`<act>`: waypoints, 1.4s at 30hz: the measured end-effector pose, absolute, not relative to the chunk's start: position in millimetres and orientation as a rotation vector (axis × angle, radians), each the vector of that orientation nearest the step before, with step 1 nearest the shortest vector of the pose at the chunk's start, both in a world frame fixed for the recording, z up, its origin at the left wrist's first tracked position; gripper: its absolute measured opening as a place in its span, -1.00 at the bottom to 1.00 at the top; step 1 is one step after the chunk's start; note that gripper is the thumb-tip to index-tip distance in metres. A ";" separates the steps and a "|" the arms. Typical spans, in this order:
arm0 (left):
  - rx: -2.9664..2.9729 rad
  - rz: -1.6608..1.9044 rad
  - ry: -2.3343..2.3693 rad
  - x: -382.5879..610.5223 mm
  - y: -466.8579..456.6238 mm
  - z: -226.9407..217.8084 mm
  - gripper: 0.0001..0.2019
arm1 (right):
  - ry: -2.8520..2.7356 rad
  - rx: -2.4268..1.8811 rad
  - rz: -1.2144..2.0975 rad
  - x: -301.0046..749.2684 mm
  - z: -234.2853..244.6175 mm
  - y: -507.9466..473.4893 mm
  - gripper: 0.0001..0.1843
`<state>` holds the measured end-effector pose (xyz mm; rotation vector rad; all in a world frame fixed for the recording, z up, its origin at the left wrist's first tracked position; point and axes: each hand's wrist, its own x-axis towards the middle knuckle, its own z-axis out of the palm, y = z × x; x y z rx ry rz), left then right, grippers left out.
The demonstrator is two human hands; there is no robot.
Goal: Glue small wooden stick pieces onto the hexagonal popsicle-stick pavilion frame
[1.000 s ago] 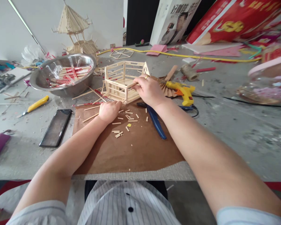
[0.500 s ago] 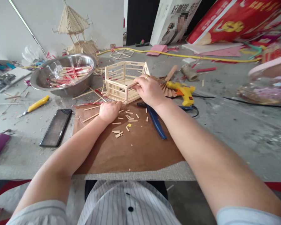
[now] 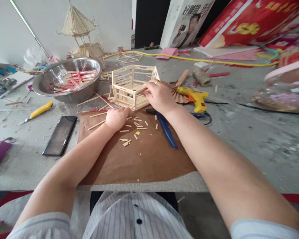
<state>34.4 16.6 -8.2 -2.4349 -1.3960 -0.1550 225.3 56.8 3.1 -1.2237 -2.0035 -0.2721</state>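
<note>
Building in progress: frame [image 3: 131, 87] walls are mostly railed, no roof. A stick [image 3: 141, 90] is pinched by right hand [image 3: 159, 96] fingers against the frame; left hand [image 3: 117, 118] is clenched at its base.

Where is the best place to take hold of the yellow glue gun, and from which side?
Probably by the handle of the yellow glue gun, coming from above on its right. It lies flat beside the right hand, nozzle toward the hand, handle toward the person, cable trailing right.
</note>
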 end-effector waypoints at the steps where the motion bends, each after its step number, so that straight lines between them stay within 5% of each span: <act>1: -2.435 -0.153 -1.392 34.3 16.7 -8.2 -0.77 | -2.002 -1.221 -0.273 225.5 2.7 57.2 -0.81; 42: -2.440 -0.164 -1.410 35.0 16.2 -7.7 -0.78 | -2.026 -1.221 -0.246 225.3 5.1 54.8 -0.78</act>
